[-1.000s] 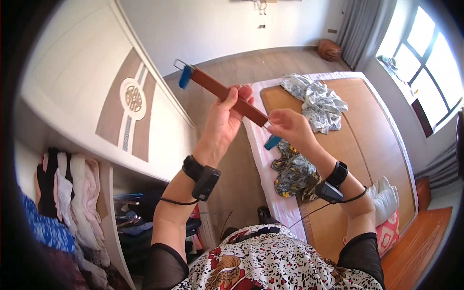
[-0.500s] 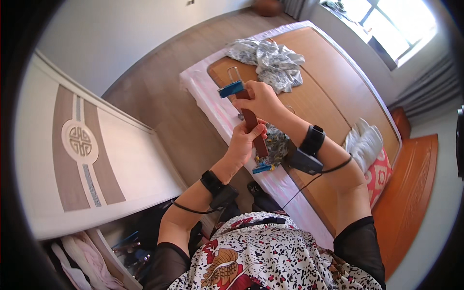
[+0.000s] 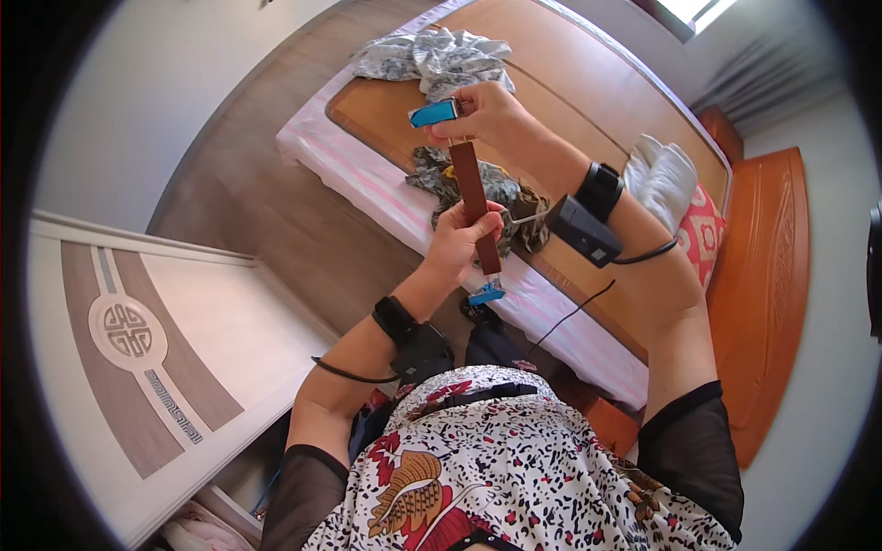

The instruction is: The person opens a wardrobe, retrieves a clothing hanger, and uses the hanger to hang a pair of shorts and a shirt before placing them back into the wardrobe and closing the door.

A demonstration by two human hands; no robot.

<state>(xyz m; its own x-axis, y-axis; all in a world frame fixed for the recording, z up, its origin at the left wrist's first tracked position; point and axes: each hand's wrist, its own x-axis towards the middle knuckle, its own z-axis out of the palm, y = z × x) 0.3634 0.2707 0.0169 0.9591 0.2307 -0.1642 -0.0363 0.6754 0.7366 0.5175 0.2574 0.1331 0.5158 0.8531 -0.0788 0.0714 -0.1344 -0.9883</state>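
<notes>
A clip hanger with a dark reddish-brown wooden bar [image 3: 470, 177] is held upright in front of me, over the bed's near edge. My left hand [image 3: 459, 241] is wrapped round the lower part of the bar. Up at the top end, my right hand [image 3: 496, 115] pinches a blue-covered clip [image 3: 434, 114], with thin metal rods showing between clip and bar. Another blue clip [image 3: 487, 293] hangs at the lower end. A metal hook [image 3: 531, 218] sticks out sideways from the bar's middle. Behind it lies a rumpled grey-green patterned garment [image 3: 425, 174], partly hidden.
A bed with a wooden mat [image 3: 570, 119] and pink-white sheet [image 3: 317, 151] fills the middle. On it lie a crumpled pale cloth [image 3: 441, 57], a folded white quilt [image 3: 660, 179] and a red patterned pillow [image 3: 703, 230]. A white cabinet door [image 3: 184, 340] stands at left.
My right hand has drawn the upper clip away from the bar's end, baring the rods. The hanger stands more upright, and the view has turned, so the bed sits higher.
</notes>
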